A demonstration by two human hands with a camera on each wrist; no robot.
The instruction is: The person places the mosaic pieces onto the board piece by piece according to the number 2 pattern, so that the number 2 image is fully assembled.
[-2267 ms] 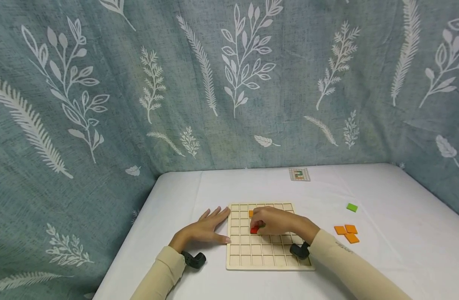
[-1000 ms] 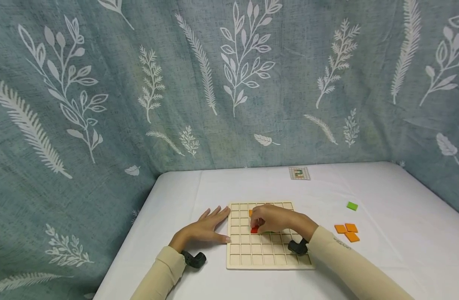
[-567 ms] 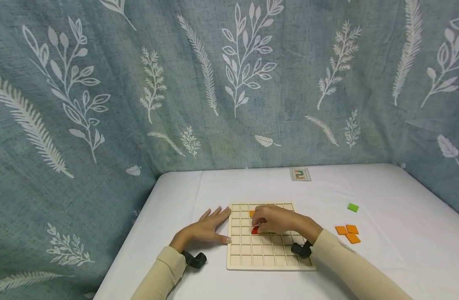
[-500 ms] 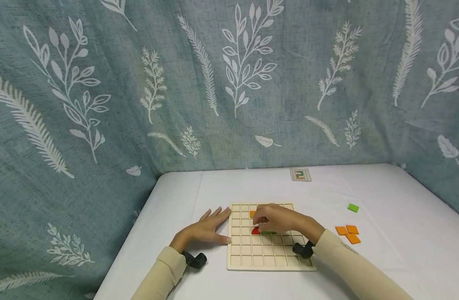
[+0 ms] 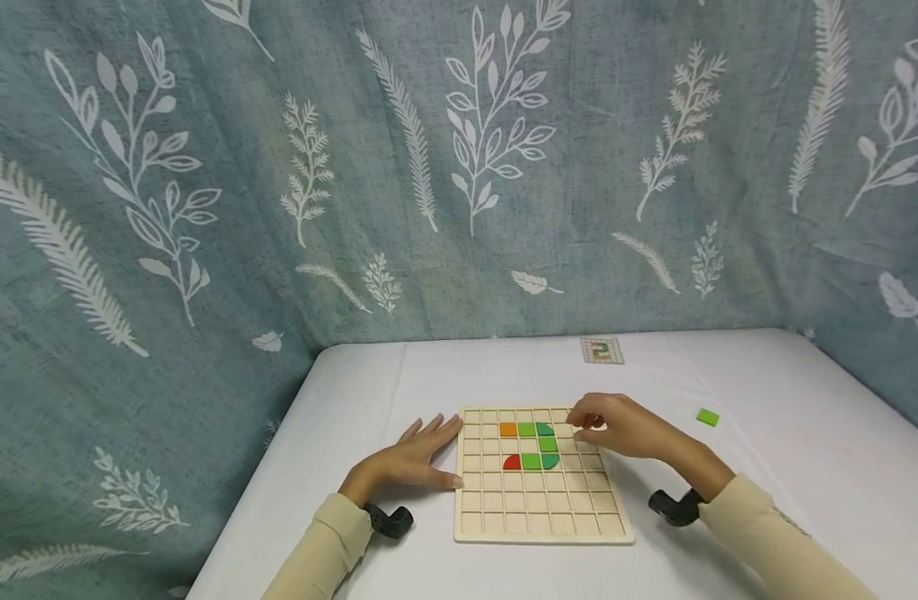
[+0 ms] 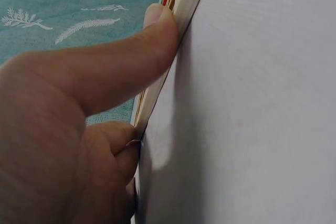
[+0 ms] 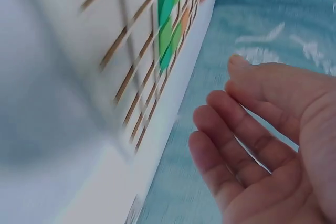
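Observation:
A pale wooden grid board (image 5: 504, 525) lies on the white table. In its cells sit an orange square tile (image 5: 508, 429), a red rounded tile (image 5: 512, 462), several green square tiles (image 5: 530, 461) and teal rounded tiles (image 5: 549, 460), forming a curved shape. My left hand (image 5: 409, 458) lies with spread fingers at the board's left edge; the left wrist view shows its thumb (image 6: 131, 61) touching the rim. My right hand (image 5: 616, 425) hovers over the board's right edge. In the right wrist view its fingers (image 7: 210, 124) are loosely bent, with nothing between them.
One loose green tile (image 5: 708, 417) lies on the table to the right. A small pattern card (image 5: 602, 350) with a coloured figure lies near the back edge. The loose orange tiles are hidden behind my right forearm. A leaf-patterned curtain (image 5: 443, 167) hangs behind the table.
My right hand has left the red tile and moved right, uncovering the tiles in the grid. The red tile now lies in its cell. My left hand has stayed still.

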